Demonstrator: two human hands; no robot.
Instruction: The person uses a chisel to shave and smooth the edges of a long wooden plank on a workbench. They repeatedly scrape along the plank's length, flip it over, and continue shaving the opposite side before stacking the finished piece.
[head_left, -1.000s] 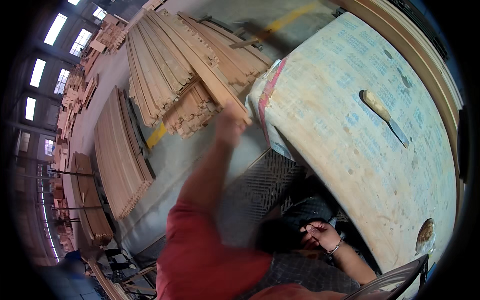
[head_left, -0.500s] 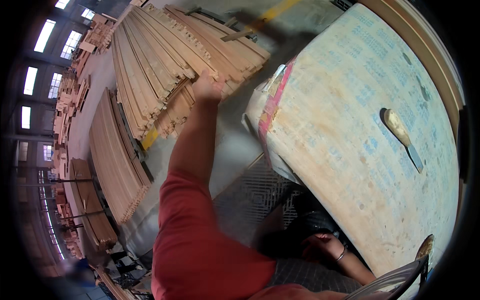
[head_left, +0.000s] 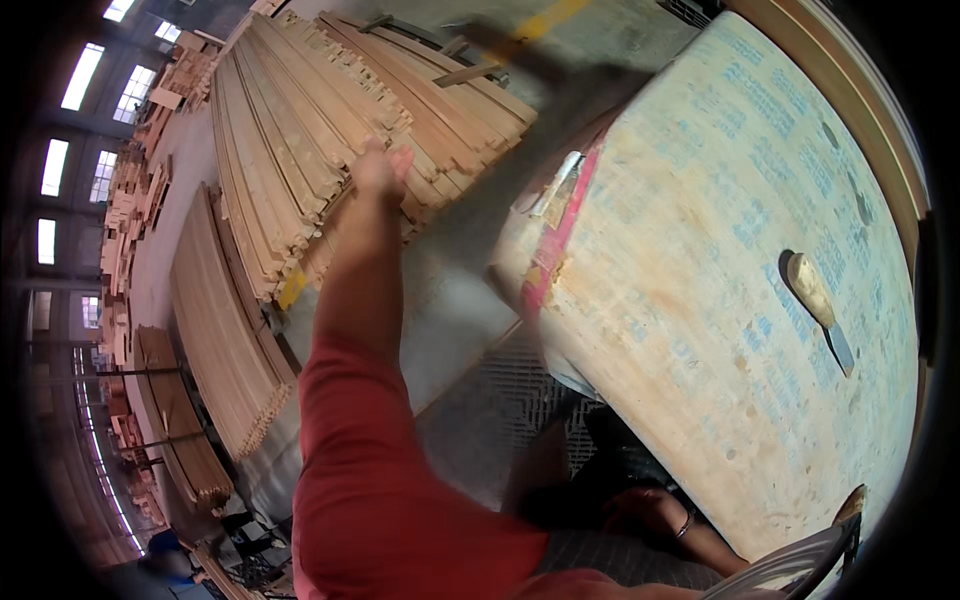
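Observation:
My left arm, in a red sleeve, stretches forward to a stack of long wooden strips [head_left: 290, 110]. My left hand [head_left: 382, 172] is over the near ends of the strips, its fingers looking apart, with no strip seen lifted in it; whether it touches the wood I cannot tell. My right hand [head_left: 648, 512], with a bracelet at its wrist, hangs low beside the edge of the worktable [head_left: 690, 330]. Its fingers are dark and partly lost in shadow. On the worktable lies a putty knife [head_left: 815, 300] with a pale, worn handle, apart from both hands.
A pink strip of tape [head_left: 560, 235] runs along the worktable's torn corner. More bundles of wood strips [head_left: 225, 320] lie on the left. A patterned dark floor mat [head_left: 500, 400] is between me and the stack. A yellow line [head_left: 545, 22] marks the floor beyond.
My left hand has shifted a little to the left over the strip ends, and its fingers look more spread. The view has turned slightly. My right hand stays low by the table.

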